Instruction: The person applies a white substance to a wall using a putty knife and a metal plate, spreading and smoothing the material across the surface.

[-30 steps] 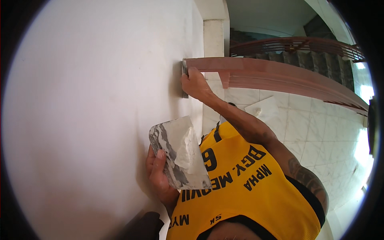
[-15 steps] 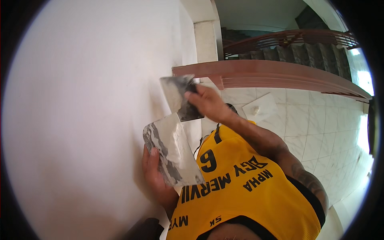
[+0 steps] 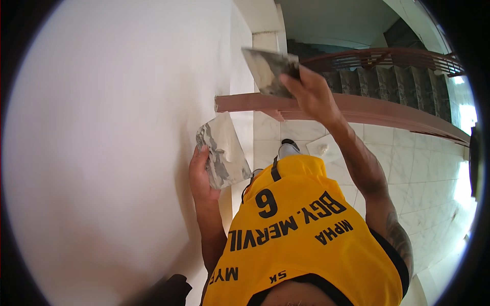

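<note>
Putty knife [image 3: 269, 70] clamped in right hand [image 3: 311, 92] at upper centre, putty board [image 3: 223, 150] gripped by left hand [image 3: 200, 176]; putty could be dropped onto the floor tiles [image 3: 434, 168] if tilted.

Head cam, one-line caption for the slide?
Right hand lifts a putty knife off the white wall; left hand holds a plaster-smeared board.

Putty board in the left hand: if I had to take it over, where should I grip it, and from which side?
Probably grip the putty board at its near lower edge, where the left hand wraps it now, coming from the wall side. Its upper face is smeared with grey putty, so fingers belong underneath. The right hand holds the scraper raised, clear of the board.
</note>
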### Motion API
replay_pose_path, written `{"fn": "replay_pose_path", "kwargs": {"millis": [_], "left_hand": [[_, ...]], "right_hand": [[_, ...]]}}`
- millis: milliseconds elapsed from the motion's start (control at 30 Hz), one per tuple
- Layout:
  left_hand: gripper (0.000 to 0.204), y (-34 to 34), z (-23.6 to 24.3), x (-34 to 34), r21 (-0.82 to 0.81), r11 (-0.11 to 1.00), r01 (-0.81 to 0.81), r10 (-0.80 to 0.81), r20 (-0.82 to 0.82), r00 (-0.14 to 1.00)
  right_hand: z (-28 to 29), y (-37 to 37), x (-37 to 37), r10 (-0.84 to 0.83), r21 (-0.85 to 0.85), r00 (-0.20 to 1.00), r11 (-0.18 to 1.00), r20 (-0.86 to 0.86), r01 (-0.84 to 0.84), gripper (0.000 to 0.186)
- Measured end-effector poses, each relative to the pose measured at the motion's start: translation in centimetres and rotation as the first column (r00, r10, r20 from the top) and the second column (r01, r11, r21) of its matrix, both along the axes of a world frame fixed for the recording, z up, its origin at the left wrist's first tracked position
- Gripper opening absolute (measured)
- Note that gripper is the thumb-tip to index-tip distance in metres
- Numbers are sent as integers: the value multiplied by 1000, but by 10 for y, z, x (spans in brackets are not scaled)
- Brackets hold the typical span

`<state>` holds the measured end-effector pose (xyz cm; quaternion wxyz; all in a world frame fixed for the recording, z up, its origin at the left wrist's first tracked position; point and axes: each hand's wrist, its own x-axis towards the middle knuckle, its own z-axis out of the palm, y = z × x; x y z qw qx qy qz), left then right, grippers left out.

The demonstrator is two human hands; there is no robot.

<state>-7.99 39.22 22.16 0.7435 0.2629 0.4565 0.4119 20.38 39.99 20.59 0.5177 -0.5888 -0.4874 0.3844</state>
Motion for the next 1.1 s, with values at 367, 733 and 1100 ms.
{"fn": "replay_pose_path", "kwargs": {"millis": [367, 733, 1100], "left_hand": [[38, -10, 16, 8, 67, 994, -82, 85, -40, 996], [36, 8, 8, 4, 8, 1000, 17, -17, 73, 997], [38, 11, 11, 10, 22, 993, 114, -114, 11, 993]], "right_hand": [[5, 72, -4, 150, 62, 868, 989, -474, -136, 22], [59, 12, -22, 311, 322, 441, 367, 842, -873, 44], [69, 10, -14, 409, 80, 223, 338, 885, -938, 35]]}}
